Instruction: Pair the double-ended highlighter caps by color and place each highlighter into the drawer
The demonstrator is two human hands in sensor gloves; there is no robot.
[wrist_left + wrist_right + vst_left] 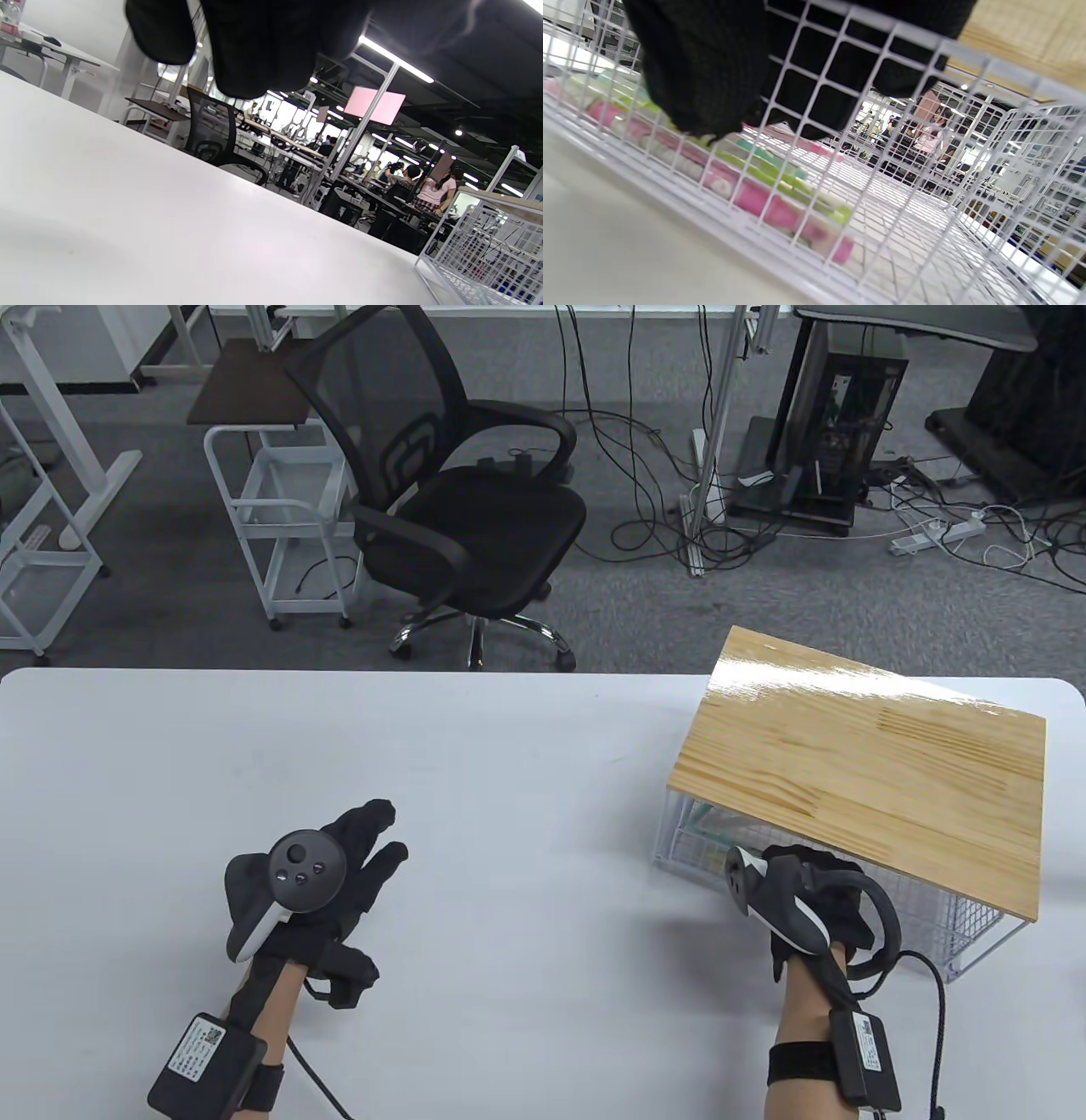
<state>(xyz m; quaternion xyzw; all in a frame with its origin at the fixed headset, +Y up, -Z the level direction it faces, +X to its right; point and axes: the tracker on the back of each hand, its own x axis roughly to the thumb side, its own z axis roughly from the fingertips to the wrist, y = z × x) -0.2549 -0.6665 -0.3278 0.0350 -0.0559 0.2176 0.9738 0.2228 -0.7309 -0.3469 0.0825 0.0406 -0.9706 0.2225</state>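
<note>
my right hand point(810, 899) is at the front of the wire drawer point(814, 237), fingers against its mesh, likely to slide it shut; whether they hook it i cannot tell. the highlighters point(763, 199) lie inside. my left hand point(310, 891) rests spread on the table point(509, 831), left of the drawer.

The smooth, matt white table top point(475, 780) carries, at its four o'clock side, a white coated wire-mesh drawer point(882, 237) under a pale varnished wooden board point(865, 763), grainy and glossy where light glares at its eleven o'clock corner. Inside lie smooth plastic highlighters in pink and green point(763, 199). Both hands wear black knitted cloth gloves, the left hand point(314, 891) carrying a matt grey plastic tracker point(301, 869).
</note>
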